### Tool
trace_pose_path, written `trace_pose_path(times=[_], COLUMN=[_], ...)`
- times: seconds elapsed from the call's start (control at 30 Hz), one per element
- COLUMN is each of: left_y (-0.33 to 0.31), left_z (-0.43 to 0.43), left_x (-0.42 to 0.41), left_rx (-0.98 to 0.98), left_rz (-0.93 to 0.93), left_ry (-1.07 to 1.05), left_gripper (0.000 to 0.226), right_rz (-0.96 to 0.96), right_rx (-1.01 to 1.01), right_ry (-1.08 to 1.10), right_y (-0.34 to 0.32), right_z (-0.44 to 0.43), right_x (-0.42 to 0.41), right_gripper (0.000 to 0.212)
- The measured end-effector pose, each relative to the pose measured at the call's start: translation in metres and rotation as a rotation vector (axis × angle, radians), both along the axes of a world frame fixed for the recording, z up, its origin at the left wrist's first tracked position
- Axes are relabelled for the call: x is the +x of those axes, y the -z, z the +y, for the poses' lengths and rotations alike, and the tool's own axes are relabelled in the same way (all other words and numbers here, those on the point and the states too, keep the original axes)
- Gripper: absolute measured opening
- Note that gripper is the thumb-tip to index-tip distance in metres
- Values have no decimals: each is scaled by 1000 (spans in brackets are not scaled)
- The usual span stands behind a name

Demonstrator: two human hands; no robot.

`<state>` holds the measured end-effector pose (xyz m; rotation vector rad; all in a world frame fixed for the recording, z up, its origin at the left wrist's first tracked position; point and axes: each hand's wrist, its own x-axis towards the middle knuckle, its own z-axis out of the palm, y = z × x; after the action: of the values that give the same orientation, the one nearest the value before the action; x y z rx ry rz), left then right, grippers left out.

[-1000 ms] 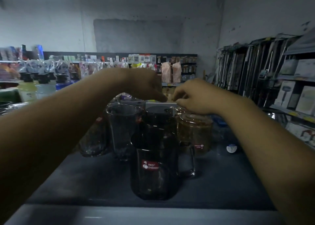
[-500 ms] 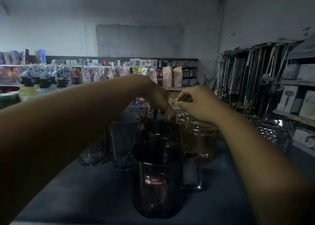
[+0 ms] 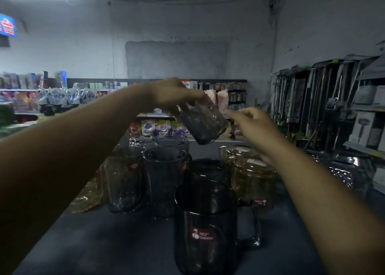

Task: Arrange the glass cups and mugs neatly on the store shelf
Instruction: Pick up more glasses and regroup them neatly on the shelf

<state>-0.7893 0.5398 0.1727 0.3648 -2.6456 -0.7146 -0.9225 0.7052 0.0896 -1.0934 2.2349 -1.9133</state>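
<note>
My left hand (image 3: 173,96) grips a dark smoky glass cup (image 3: 203,124) by its rim and holds it tilted in the air above the shelf. My right hand (image 3: 250,124) hovers just right of the cup with loosely curled fingers, holding nothing. Below, on the dark shelf top (image 3: 108,241), stand a dark mug with a red label (image 3: 205,229) at the front, another dark mug (image 3: 210,170) behind it, grey glass tumblers (image 3: 164,178) to the left and amber glass mugs (image 3: 252,181) to the right.
An amber glass piece (image 3: 87,195) lies at the shelf's left. Patterned clear glassware (image 3: 350,172) stands at the right. Farther shelves hold packaged goods (image 3: 158,127); hanging utensils (image 3: 308,99) line the right rack. Bare shelf surface lies in front left.
My left hand has lifted a dark glass cup out of the group and raised it, tilted. My right hand has moved up and right, away from the amber mugs.
</note>
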Motion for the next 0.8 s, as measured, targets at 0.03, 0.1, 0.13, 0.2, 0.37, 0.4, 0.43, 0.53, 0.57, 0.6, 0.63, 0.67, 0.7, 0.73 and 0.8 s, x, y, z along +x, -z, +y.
trace_pose_path(times=[0.03, 0.1, 0.13, 0.2, 0.37, 0.4, 0.43, 0.53, 0.57, 0.6, 0.63, 0.67, 0.7, 0.73, 0.8], left_y=[5, 16, 21, 30, 47, 50, 52, 62, 66, 69, 72, 73, 74, 74, 75], left_z=[-3, -5, -4, -2, 15, 14, 13, 7, 4, 1, -2, -6, -10, -14, -17], left_x=[6, 19, 24, 31, 37, 38, 40, 41, 41, 40, 42, 43, 43, 43, 44], left_rx=[66, 176, 222, 304, 498, 465, 374, -30, -81, -94, -106, -123, -157, -196, -267], left_rz=[54, 162, 208, 287, 379, 366, 339, 228, 217, 201, 176, 140, 107, 81, 47], left_ry=[11, 50, 75, 140, 248, 248, 217, 74, 39, 15, -4, -13, -18, -18, -10], left_gripper=[39, 35, 33, 33, 27, 25, 26, 52, 63, 69, 70, 67, 62, 55, 48], right_rz=[-122, -336, -401, -483, -524, -468, -393, -135, -64, -11, 23, 58, 105, 156, 254], right_rx=[-35, -84, -96, -121, -284, -300, -297, -207, -159, -105, -48, 20, 102, 193, 353], right_ry=[-68, -254, -327, -436, -626, -599, -545, -280, -194, -124, -78, -45, -21, -6, -2], right_y=[-1, -4, -5, -7, -9, -9, -10, -15, -18, -21, -24, -26, -29, -30, -33], right_z=[0, 0, -1, -1, 2, 3, 4, 11, 12, 13, 12, 10, 8, 4, -4], right_x=[2, 7, 10, 15, 26, 26, 27, 25, 23, 21, 19, 19, 19, 18, 19], right_gripper=[46, 54, 55, 57, 51, 45, 40, 30, 29, 33, 38, 44, 48, 47, 29])
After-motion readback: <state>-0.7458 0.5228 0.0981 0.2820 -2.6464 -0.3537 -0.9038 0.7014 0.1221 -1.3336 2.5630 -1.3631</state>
